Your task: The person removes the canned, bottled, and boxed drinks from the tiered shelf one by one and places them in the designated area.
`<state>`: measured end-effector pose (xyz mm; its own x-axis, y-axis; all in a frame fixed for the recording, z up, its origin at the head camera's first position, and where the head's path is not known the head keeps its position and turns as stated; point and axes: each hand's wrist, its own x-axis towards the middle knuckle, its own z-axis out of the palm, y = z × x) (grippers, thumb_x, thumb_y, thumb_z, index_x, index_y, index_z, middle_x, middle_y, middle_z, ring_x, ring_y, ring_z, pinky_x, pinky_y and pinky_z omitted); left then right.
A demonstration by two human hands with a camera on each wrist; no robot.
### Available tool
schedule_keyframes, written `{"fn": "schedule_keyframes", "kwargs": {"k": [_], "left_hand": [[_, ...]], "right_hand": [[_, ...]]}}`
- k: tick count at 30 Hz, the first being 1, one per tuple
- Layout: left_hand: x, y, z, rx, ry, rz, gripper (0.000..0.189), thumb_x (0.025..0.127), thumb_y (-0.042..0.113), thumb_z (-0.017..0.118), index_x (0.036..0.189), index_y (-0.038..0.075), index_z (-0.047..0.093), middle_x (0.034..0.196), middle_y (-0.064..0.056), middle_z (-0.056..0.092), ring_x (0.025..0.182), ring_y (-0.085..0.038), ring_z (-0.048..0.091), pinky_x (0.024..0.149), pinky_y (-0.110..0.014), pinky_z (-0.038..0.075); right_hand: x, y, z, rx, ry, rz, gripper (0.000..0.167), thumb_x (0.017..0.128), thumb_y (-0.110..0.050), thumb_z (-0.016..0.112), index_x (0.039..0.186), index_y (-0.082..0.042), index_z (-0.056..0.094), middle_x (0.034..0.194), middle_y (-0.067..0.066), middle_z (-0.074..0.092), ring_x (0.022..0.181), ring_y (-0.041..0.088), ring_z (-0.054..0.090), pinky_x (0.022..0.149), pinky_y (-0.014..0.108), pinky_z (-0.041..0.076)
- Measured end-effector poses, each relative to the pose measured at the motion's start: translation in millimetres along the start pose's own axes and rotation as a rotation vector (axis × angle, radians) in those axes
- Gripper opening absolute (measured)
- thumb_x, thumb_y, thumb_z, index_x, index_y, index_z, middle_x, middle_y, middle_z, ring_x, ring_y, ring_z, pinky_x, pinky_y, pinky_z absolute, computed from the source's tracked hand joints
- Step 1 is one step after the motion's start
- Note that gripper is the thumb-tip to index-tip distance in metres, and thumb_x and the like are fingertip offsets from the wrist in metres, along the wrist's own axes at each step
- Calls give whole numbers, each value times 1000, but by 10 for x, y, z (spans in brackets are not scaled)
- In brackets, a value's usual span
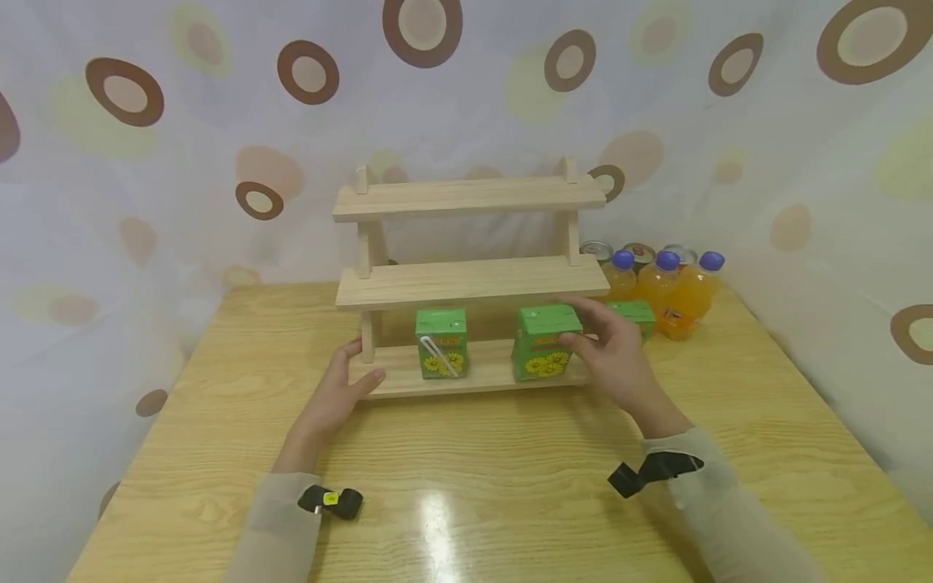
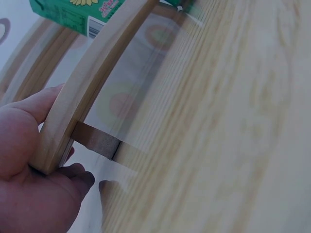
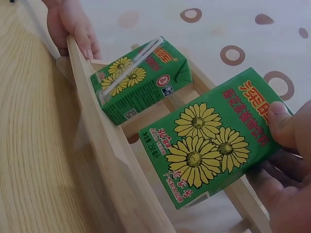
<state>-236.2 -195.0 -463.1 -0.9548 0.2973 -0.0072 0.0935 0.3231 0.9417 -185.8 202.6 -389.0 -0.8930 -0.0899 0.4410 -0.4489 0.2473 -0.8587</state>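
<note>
A three-tier wooden shelf (image 1: 470, 282) stands on the table. My left hand (image 1: 338, 394) grips the left end of its bottom board (image 2: 80, 92), thumb on one side and fingers on the other. My right hand (image 1: 615, 356) holds a green drink carton (image 3: 214, 136) with yellow flowers, thumb on its front and fingers behind, over the right part of the bottom tier. Another green carton (image 1: 441, 344), a white straw (image 3: 131, 65) slanting across its front, stands upright on that tier to the left. Whether the held carton touches the board I cannot tell.
Right of the shelf stand several bottles of orange drink (image 1: 681, 295) with blue caps, and cans (image 1: 640, 253) behind them. Another green carton (image 1: 632, 314) is partly hidden behind my right hand. A patterned curtain (image 1: 466, 97) hangs behind the wooden table (image 1: 466, 478).
</note>
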Motion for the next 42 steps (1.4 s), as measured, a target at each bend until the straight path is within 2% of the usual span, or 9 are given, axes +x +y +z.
{"fn": "schedule_keyframes", "kwargs": {"k": [5,12,19,31,34,38,42], "left_hand": [[-13,12,-14,12,5,1,64,100,26,60,152,8,26,161,-14,16,149,-33,6,117,-58,6],[-33,-7,-23,15,11,-6,65,100,27,60,152,8,26,161,-15,16,149,-34,6,117,-59,6],[-31,-18,0,15,-3,-4,66,100,28,60,152,8,25,162,-14,15,149,-34,5,117,-59,5],[-9,-9,-16,48,5,0,67,100,32,60,153,10,25,162,-13,16,149,-34,6,116,-60,6],[1,-18,-18,51,3,4,68,100,34,60,152,9,25,161,-14,17,149,-34,7,116,-59,7],[1,-27,-18,44,-1,-6,68,100,33,60,153,10,24,161,-14,17,149,-34,6,116,-60,7],[-8,-23,-17,39,4,-25,68,100,33,60,153,11,24,161,-13,16,149,-33,6,116,-60,7]], "right_hand": [[-53,-13,-115,1,11,30,45,92,3,66,136,-1,56,133,18,58,116,14,59,90,23,52],[-127,-35,-285,-30,34,66,44,93,-1,66,136,1,55,134,15,58,117,10,56,89,21,51],[-230,-29,-469,-10,55,46,45,92,5,63,136,6,52,130,3,61,117,10,56,89,19,51],[-366,14,-812,57,70,-1,44,92,13,59,134,13,49,128,3,62,116,12,58,89,19,51],[-421,43,-909,50,83,12,44,91,13,59,135,11,51,131,2,61,121,11,55,91,17,49],[-480,70,-1025,-17,89,28,45,92,12,59,136,9,51,134,0,59,126,8,50,93,15,46],[-518,91,-1145,-12,83,29,45,92,13,58,137,8,50,134,0,59,126,7,50,93,14,46]]}}
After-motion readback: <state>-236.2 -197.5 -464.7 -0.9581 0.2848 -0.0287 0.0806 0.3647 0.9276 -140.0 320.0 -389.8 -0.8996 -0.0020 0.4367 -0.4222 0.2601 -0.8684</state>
